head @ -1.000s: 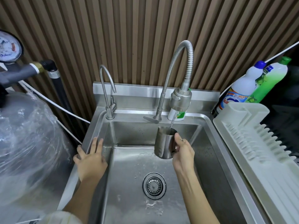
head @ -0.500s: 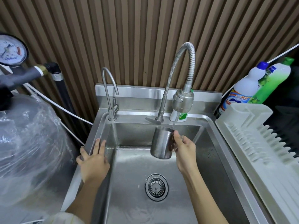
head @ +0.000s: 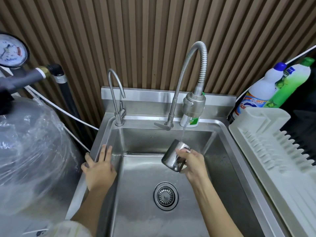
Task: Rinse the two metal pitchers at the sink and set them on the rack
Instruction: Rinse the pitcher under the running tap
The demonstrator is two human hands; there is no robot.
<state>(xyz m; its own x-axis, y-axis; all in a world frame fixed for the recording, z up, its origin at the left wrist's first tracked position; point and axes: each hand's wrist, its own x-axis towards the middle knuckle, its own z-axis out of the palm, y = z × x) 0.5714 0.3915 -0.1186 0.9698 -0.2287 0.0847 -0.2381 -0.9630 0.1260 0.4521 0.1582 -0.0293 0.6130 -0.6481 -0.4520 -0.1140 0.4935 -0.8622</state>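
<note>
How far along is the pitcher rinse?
Done: nothing racked; the white plastic dish rack shows no pitcher in the part in view. In hand: the right hand holds a small steel pitcher tilted under running water from the flexible steel faucet; the left hand rests on the steel sink edge. Left: racking this one, then the second pitcher, not in view.

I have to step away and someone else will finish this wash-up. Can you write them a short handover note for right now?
Right hand grips a metal pitcher, tilted, under the running stream from the flexible tap above the sink.
Left hand rests flat on the sink's left rim, holding nothing.
The white rack to the right holds no pitcher.
The second pitcher is not in view.
Done: rinsing of the first pitcher is under way.
Left: finish it, rack it, then find, rinse and rack the second.
</note>
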